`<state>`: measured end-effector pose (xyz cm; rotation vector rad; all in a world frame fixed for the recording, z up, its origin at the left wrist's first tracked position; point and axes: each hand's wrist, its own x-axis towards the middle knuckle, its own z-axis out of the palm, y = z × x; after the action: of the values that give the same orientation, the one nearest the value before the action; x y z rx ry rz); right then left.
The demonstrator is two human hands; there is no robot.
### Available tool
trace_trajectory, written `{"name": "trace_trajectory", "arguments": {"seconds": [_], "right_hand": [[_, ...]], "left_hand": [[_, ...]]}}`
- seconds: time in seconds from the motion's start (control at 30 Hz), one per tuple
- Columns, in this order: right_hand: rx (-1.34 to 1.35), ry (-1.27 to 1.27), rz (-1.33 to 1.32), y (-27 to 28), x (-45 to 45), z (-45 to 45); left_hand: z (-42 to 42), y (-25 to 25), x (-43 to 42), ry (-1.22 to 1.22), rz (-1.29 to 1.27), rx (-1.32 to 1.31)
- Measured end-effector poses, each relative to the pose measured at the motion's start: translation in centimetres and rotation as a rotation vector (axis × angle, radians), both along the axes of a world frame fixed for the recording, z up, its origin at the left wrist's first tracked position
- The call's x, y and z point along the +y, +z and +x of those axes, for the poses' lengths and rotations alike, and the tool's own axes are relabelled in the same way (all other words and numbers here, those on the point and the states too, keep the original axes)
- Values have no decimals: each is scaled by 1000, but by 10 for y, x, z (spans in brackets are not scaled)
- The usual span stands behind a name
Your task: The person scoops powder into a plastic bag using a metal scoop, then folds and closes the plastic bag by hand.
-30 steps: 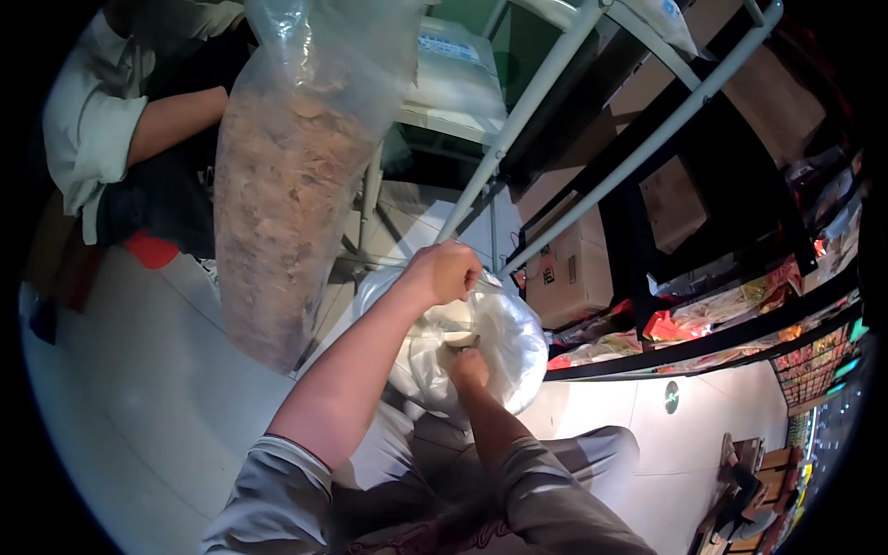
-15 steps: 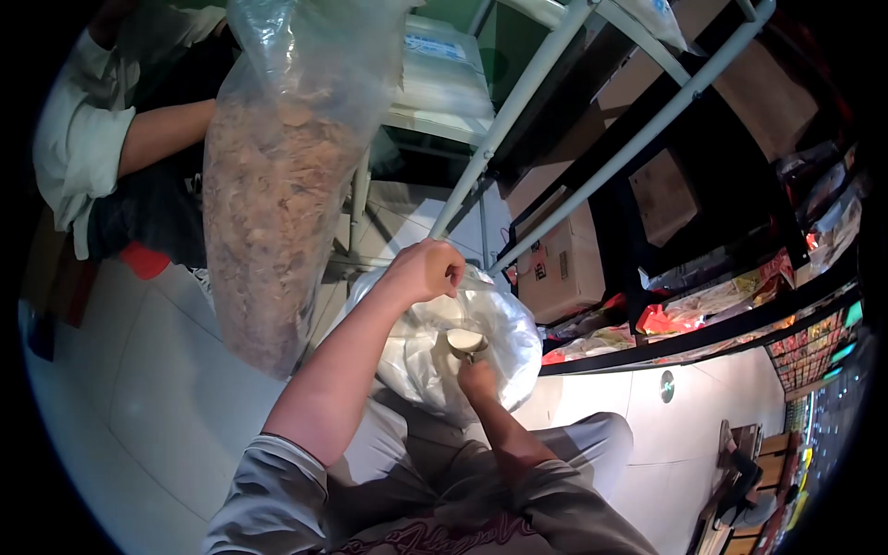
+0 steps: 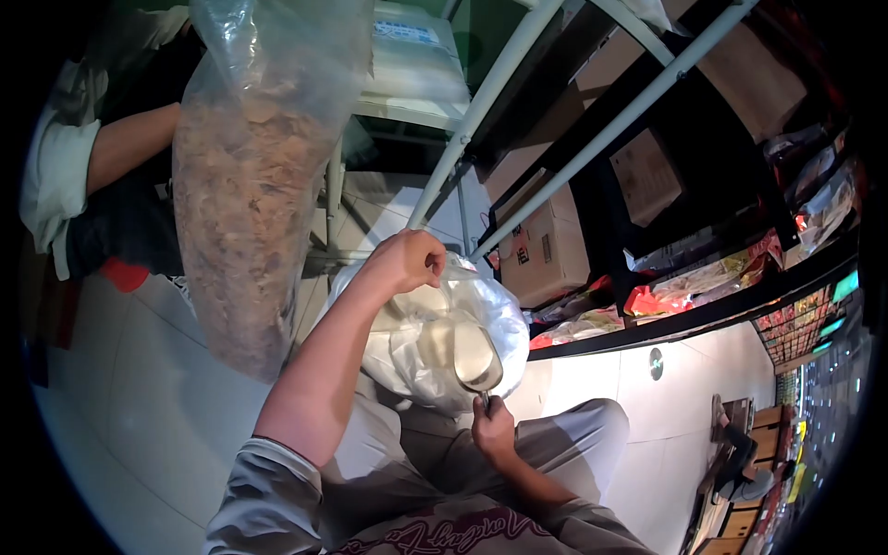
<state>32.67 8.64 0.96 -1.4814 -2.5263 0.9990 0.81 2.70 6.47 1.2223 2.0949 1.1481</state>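
Note:
My right hand is wrapped round the handle of a metal scoop, whose bowl carries a heap of white powder. The scoop is over a white plastic bag standing between my knees. Pale contents show through the bag's open mouth. My left hand is closed at the far side of the bag, with the fingers curled on its plastic edge. My own fingers partly hide that grip.
A tall clear sack of brownish flakes stands at the left, beside another person's arm. Beyond my bag rises a metal frame. Cardboard boxes and a shelf of packets are at the right.
My right hand has drawn the scoop back towards me, and its powder-filled bowl now shows more fully. The left hand stays closed at the bag. The view has shifted slightly.

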Motion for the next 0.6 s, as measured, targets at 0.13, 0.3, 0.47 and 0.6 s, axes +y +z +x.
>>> {"name": "trace_trajectory", "arguments": {"seconds": [0.13,0.3,0.47,0.6], "right_hand": [[39,14,57,6,-6,28],[118,7,24,38,-14,42],[162,10,27,75,-11,34],[81,134,74,94,8,25]], "left_hand": [[1,1,-1,0,-14,-23],[1,4,-2,-22,-32,-46],[5,7,-3,-37,-50,-88],[10,15,-4,-78,-132,-16]]}}
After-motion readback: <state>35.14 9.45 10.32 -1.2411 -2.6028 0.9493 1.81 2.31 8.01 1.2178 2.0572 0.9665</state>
